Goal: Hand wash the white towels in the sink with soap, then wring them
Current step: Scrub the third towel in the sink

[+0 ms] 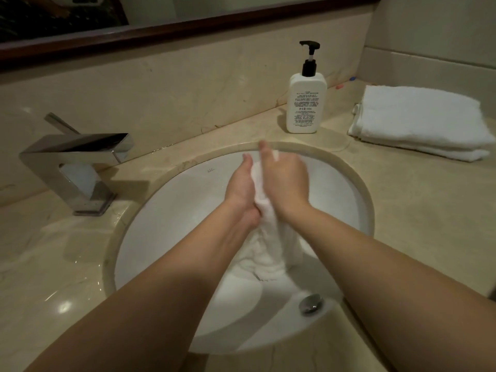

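A wet white towel [268, 248] hangs bunched over the round white sink [171, 210]. Its upper part is pressed between my two palms. My left hand [241, 183] lies against the towel's left side with fingers fairly straight. My right hand [285, 178] presses the towel from the right, fingers extended and slightly blurred. The towel's lower end trails down toward the metal drain plug [310, 302]. A white soap bottle with a black pump [306, 100] stands on the counter behind the sink.
A folded stack of white towels [421, 122] lies on the counter at the right. A square chrome faucet [77, 162] stands left of the basin. The beige marble counter [416, 216] surrounds the sink, with a mirror frame above the backsplash.
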`<state>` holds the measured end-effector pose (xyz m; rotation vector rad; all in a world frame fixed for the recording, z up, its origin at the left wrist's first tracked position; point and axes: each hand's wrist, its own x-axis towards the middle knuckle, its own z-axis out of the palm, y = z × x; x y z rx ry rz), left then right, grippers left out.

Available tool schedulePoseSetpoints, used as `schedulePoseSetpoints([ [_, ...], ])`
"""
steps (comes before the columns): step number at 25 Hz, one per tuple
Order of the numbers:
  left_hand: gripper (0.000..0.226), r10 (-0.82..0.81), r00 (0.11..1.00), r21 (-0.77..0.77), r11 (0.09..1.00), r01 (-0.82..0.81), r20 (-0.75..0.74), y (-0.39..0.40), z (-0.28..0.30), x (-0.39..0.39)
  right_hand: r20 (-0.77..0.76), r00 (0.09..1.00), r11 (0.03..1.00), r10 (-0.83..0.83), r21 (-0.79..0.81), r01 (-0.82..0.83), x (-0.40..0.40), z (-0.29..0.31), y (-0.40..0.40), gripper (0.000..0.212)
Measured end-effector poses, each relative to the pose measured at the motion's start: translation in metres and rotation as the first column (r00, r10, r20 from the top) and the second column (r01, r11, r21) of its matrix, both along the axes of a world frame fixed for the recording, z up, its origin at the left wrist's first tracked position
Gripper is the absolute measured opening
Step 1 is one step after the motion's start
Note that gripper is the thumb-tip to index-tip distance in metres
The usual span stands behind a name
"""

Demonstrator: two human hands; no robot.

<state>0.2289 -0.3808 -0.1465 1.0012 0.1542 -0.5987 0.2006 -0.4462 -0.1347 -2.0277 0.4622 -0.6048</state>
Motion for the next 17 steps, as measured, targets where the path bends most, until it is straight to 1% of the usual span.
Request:
schedulePoseSetpoints([
  [1, 0.066, -0.012, 1.0, 0.037, 0.999, 0.011, 0.017, -0.002, 0.003, -0.003, 0.009, 0.998, 0.997, -0.056, 0.062, 0.055, 0.004, 0.002, -0.007, 0.058],
  [2, 0.066, -0.005, 1.0, 0.049, 0.999, 0.004, 0.013, -0.004, 0.003, -0.002, 0.031, 0.997, 0.995, -0.073, 0.076, 0.071, 0.005, 0.001, -0.008, 0.058],
  [3, 0.065, 0.025, 1.0, 0.042, 0.999, -0.025, 0.012, -0.004, 0.005, -0.004, 0.049, 0.998, 0.999, -0.028, 0.04, 0.026, 0.0, 0.0, -0.004, 0.059],
  [4, 0.065, 0.073, 0.997, 0.039, 0.997, -0.073, 0.004, -0.004, 0.002, -0.002, 0.056, 0.997, 0.998, 0.06, -0.008, -0.06, -0.005, -0.004, 0.004, 0.06],
  [5, 0.065, 0.094, 0.996, 0.002, 0.996, -0.094, -0.011, -0.003, 0.001, 0.0, 0.054, 0.991, 0.992, 0.124, -0.038, -0.122, -0.009, -0.006, 0.011, 0.061],
  [6, 0.065, 0.088, 0.996, 0.008, 0.996, -0.088, -0.018, -0.001, -0.002, 0.003, 0.057, 0.992, 0.993, 0.111, -0.036, -0.109, -0.009, -0.005, 0.011, 0.061],
  [7, 0.064, 0.055, 0.998, 0.006, 0.998, -0.054, -0.013, 0.0, 0.001, -0.001, 0.048, 0.998, 0.999, 0.045, 0.008, -0.046, -0.004, -0.004, 0.005, 0.061],
  [9, 0.066, -0.036, 0.999, 0.062, 0.997, 0.036, -0.006, -0.001, 0.004, -0.002, 0.024, 0.996, 0.986, -0.081, 0.149, 0.076, 0.003, 0.001, -0.009, 0.058],
  [10, 0.066, -0.042, 0.999, 0.098, 0.994, 0.043, -0.008, -0.002, 0.003, 0.0, 0.018, 0.997, 0.985, -0.071, 0.156, 0.068, 0.003, 0.0, -0.01, 0.057],
  [11, 0.062, -0.003, 1.0, 0.106, 0.994, 0.003, -0.003, -0.003, 0.005, -0.001, 0.024, 1.0, 0.994, -0.011, 0.11, 0.008, 0.001, -0.001, -0.006, 0.057],
  [12, 0.057, 0.023, 1.0, 0.105, 0.994, -0.024, 0.007, -0.002, 0.005, 0.0, 0.03, 0.998, 0.996, 0.062, 0.061, -0.063, -0.003, -0.004, -0.001, 0.058],
  [13, 0.055, 0.022, 1.0, 0.081, 0.997, -0.022, 0.009, -0.003, 0.004, 0.001, 0.039, 0.996, 0.996, 0.081, 0.037, -0.082, -0.006, -0.005, 0.002, 0.058],
  [14, 0.056, -0.014, 1.0, 0.107, 0.994, 0.011, 0.025, -0.004, 0.006, 0.0, 0.038, 0.998, 0.997, 0.044, 0.055, -0.046, -0.004, -0.004, -0.002, 0.058],
  [16, 0.062, -0.085, 0.995, 0.185, 0.98, 0.072, 0.058, -0.006, 0.01, -0.006, 0.02, 0.997, 0.986, -0.068, 0.154, 0.064, 0.005, -0.003, -0.021, 0.055],
  [17, 0.064, -0.117, 0.991, 0.205, 0.973, 0.102, 0.065, -0.007, 0.01, -0.007, 0.011, 0.996, 0.978, -0.085, 0.191, 0.081, 0.008, -0.004, -0.029, 0.053],
])
